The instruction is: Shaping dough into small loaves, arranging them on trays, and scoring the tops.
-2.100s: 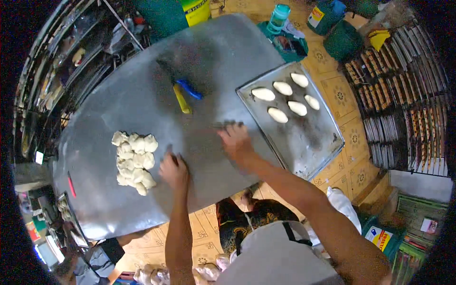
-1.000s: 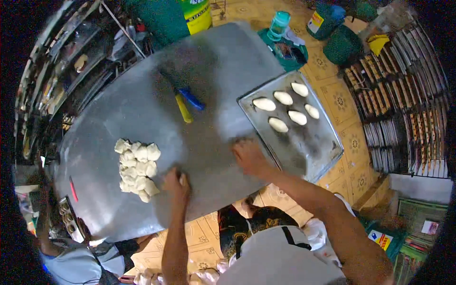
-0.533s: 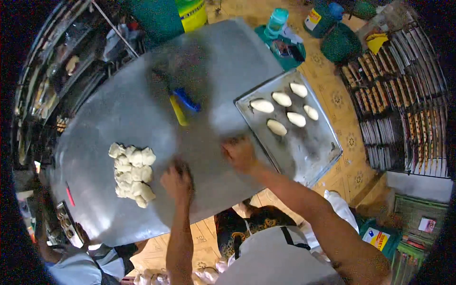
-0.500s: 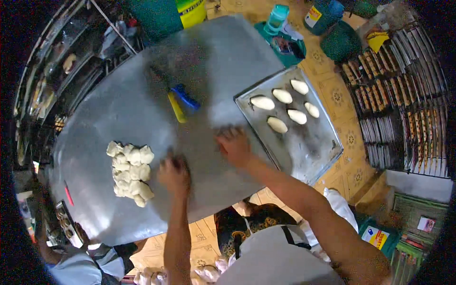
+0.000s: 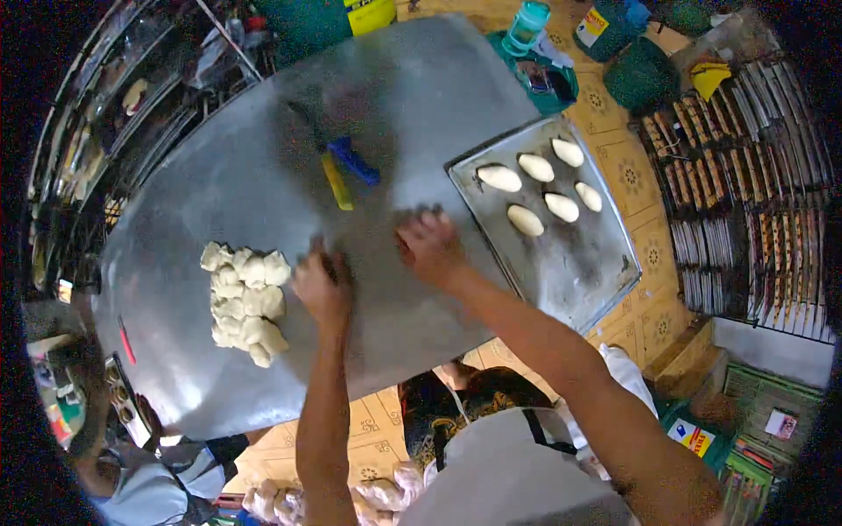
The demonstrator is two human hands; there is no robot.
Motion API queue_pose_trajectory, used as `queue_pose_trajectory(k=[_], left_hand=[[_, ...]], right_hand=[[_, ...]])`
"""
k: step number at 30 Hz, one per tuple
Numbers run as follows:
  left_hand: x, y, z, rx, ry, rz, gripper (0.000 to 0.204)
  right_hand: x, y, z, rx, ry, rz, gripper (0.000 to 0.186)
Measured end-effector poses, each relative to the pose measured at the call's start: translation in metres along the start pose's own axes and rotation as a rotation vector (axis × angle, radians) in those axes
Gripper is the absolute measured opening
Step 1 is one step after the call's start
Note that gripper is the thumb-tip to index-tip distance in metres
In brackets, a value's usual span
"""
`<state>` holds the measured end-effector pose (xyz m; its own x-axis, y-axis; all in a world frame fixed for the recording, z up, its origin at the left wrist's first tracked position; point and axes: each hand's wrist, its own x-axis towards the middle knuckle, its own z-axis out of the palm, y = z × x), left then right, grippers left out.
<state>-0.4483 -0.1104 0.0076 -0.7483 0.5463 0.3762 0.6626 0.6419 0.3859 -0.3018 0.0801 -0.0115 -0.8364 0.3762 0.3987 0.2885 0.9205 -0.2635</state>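
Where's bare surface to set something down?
Bare: the table between the blue handle and tray, out to the far edge; between dough cluster and red tool; the tray's near half. Crowded: tray's far half, holding six dough pieces; left hand close beside the cluster.

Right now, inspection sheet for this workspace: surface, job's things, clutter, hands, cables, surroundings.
Surface: grey metal table, shadowed toward the far middle.
Job's things: clustered dough lumps on the left; metal tray at right, bearing six oblong dough pieces.
Clutter: yellow handle and blue handle beyond the hands; slim red item far left.
Hands: left hand near the lumps, right hand near the tray; grip unclear.
Cables: nothing seen.
Surroundings: patterned floor tiles, co-worker lower left.
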Motion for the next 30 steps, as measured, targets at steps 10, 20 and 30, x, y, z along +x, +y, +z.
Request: queue_pose_trajectory(k=[10, 20, 30], left_hand=[[-0.077, -0.052, 0.001, 0.219, -0.262, 0.041, 0.038], [-0.059, -0.055, 0.026, 0.016, -0.127, 0.019, 0.037], [0.038, -0.034, 0.053, -0.053, 0.039, 0.159, 0.043]], right_hand=[[-0.034, -0.020, -0.009, 0.109, -0.230, 0.116, 0.022], [-0.025, -0.019, 0.017, 0.167, -0.072, -0.015, 0.019], [0.045, -0.015, 0.032, 0.011, 0.046, 0.090, 0.024]])
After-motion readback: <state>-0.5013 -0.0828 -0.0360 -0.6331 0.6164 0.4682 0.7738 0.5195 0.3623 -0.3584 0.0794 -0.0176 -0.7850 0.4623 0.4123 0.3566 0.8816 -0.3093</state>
